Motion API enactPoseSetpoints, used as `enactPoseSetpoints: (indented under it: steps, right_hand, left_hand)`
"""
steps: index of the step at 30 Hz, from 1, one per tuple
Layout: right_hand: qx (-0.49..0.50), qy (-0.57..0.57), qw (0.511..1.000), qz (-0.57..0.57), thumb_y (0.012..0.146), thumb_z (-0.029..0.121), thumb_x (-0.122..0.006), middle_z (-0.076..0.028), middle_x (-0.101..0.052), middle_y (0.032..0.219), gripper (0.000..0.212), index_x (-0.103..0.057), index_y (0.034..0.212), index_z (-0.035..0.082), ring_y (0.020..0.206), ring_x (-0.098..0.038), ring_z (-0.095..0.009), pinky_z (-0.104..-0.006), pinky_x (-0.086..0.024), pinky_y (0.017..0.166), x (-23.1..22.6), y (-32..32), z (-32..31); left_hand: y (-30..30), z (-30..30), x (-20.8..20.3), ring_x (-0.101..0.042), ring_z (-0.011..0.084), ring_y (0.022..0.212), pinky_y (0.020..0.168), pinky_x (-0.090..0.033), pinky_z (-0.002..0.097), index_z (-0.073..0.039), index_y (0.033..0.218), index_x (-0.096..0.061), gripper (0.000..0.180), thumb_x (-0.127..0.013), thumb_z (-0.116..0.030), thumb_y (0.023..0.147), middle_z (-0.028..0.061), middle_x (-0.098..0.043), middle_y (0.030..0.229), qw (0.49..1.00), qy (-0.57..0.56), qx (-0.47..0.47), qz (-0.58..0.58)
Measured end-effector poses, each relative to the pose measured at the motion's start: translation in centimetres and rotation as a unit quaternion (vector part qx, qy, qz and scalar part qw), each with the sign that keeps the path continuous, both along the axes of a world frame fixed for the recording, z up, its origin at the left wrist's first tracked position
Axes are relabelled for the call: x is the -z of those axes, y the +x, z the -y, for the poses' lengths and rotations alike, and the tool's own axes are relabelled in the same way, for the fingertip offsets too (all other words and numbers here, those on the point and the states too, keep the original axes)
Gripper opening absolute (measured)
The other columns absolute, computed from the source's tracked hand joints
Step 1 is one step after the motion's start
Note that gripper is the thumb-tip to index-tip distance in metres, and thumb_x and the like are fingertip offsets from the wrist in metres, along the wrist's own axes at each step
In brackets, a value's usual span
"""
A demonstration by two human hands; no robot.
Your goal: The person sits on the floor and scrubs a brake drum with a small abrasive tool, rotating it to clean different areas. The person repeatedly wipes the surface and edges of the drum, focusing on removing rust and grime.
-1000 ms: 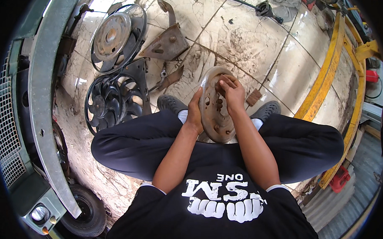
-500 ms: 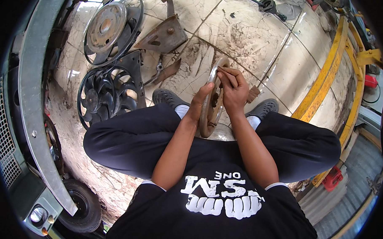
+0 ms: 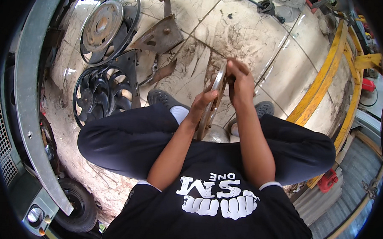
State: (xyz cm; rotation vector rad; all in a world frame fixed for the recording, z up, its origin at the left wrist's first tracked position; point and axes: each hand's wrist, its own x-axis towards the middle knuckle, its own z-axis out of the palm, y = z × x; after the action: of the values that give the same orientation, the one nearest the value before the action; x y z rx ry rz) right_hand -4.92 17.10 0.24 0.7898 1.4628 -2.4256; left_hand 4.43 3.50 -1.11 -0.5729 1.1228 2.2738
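Observation:
Between my knees a round, rusty metal wheel-like part [image 3: 217,84] stands nearly edge-on, its rim shiny in places. My left hand [image 3: 204,103] grips its left side, thumb on the near rim and fingers mostly hidden behind. On its upper right side is my right hand [image 3: 240,81], fingers curled toward the rim and partly smeared by motion. What these fingers pinch cannot be made out. Below the wheel's lower edge lies a rounded, silvery object [image 3: 216,134], partly covered.
Left on the tiles lie a rusty disc [image 3: 103,26], a black fan [image 3: 93,95] and a rusty bracket [image 3: 160,34]. A grey bumper [image 3: 28,92] and a tyre [image 3: 76,206] border the left. A yellow metal frame [image 3: 316,96] runs along the right.
My right hand has moved slightly right along the wheel's upper side, and its fingers have shifted. The wheel has turned more edge-on and tilted, still in my left hand.

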Motion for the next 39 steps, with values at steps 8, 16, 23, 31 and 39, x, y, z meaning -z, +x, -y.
enactPoseSetpoints:
  steps: [8,16,23,31,39]
  right_hand:
    - [-0.052,0.124,0.991,-0.018,0.090,0.013,-0.080,0.000,-0.068,0.090,0.030,-0.074,0.115,-0.003,0.073,-0.055,-0.009,-0.0241,-0.039,0.062,-2.3,0.5,-3.2]
    - [-0.098,0.078,0.992,0.002,0.091,0.011,-0.079,-0.003,-0.069,0.094,0.037,-0.070,0.123,-0.006,0.080,-0.058,-0.010,-0.0254,-0.044,0.069,-3.1,-1.4,-3.4]
    - [-0.073,0.092,0.993,0.026,0.094,0.009,-0.076,-0.005,-0.069,0.089,0.026,-0.070,0.115,-0.004,0.067,-0.056,-0.011,-0.0255,-0.043,0.059,-4.8,0.5,-1.8]
    - [-0.131,0.054,0.989,0.040,0.097,0.011,-0.072,-0.002,-0.064,0.083,0.026,-0.069,0.120,-0.002,0.056,-0.046,-0.007,-0.0226,-0.034,0.048,-3.3,-2.0,-3.3]
    - [-0.158,0.073,0.982,0.070,0.098,0.011,-0.072,-0.001,-0.062,0.083,0.016,-0.064,0.109,0.002,0.060,-0.047,-0.006,-0.0203,-0.035,0.048,-9.1,4.9,-2.0]
  left_hand:
    - [0.4,-1.4,-1.9,-0.045,0.0273,0.145,0.119,-0.034,0.0376,-0.003,0.162,-0.039,0.103,-0.077,-0.048,0.077,0.0180,-0.051,0.150,0.986,-0.084,0.021,-0.139]
    - [0.8,-3.3,-0.5,-0.063,0.0361,0.123,0.106,-0.049,0.0418,-0.011,0.160,-0.045,0.105,-0.081,-0.056,0.072,0.0232,-0.055,0.120,0.953,-0.229,-0.029,-0.198]
    - [1.4,-2.4,0.7,-0.063,0.0383,0.116,0.104,-0.050,0.0453,-0.016,0.162,-0.043,0.106,-0.078,-0.060,0.072,0.0255,-0.056,0.117,0.930,-0.287,0.008,-0.231]
    - [1.5,-3.7,-0.8,-0.059,0.0396,0.110,0.100,-0.047,0.0467,-0.020,0.163,-0.040,0.102,-0.072,-0.063,0.076,0.0314,-0.063,0.121,0.914,-0.331,-0.014,-0.234]
    - [1.8,-3.0,-2.7,-0.062,0.0305,0.125,0.109,-0.049,0.0397,-0.012,0.160,-0.045,0.083,-0.074,-0.037,0.085,0.0238,-0.055,0.133,0.939,-0.267,-0.052,-0.210]
